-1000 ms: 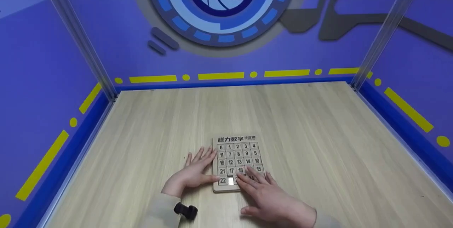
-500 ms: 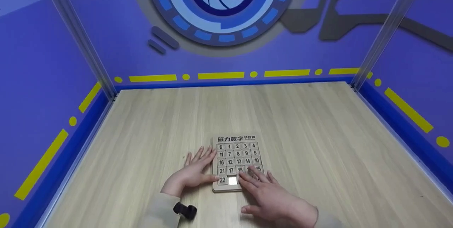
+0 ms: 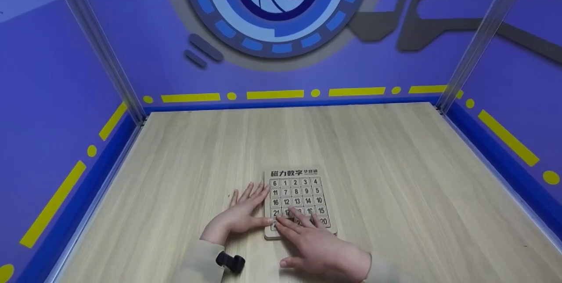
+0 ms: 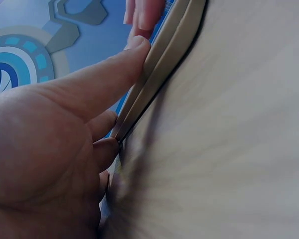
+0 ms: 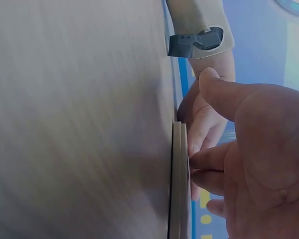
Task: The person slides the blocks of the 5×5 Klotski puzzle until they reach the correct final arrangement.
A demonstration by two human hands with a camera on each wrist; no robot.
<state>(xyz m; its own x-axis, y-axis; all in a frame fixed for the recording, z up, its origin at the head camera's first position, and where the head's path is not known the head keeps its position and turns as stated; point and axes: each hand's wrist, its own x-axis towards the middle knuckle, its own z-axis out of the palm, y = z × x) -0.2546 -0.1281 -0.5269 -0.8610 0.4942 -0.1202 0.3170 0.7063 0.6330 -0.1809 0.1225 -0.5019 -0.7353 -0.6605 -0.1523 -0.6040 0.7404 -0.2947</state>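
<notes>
A wooden sliding number puzzle (image 3: 287,173) lies flat on the table, with printed characters along its top strip and rows of number tiles (image 3: 296,191) below. My left hand (image 3: 240,215) rests along its left side, fingers spread and thumb at the lower left edge. In the left wrist view, that thumb (image 4: 114,74) meets the puzzle's rim (image 4: 162,64). My right hand (image 3: 316,248) reaches over the bottom rows, its extended fingertips at the lower left tiles and covering part of them. From the right wrist, its fingers (image 5: 209,158) touch the puzzle's top face, thumb held apart.
The light wood-grain table (image 3: 210,142) extends around the puzzle. Purple-blue panels (image 3: 263,78) with yellow marks enclose the back and both sides. A black band (image 3: 230,262) sits on the left sleeve.
My right hand has shifted left along the bottom row, from the lower right tiles to the lower left ones. Its fingers now cover the gap beside tile 22. The left hand stays put.
</notes>
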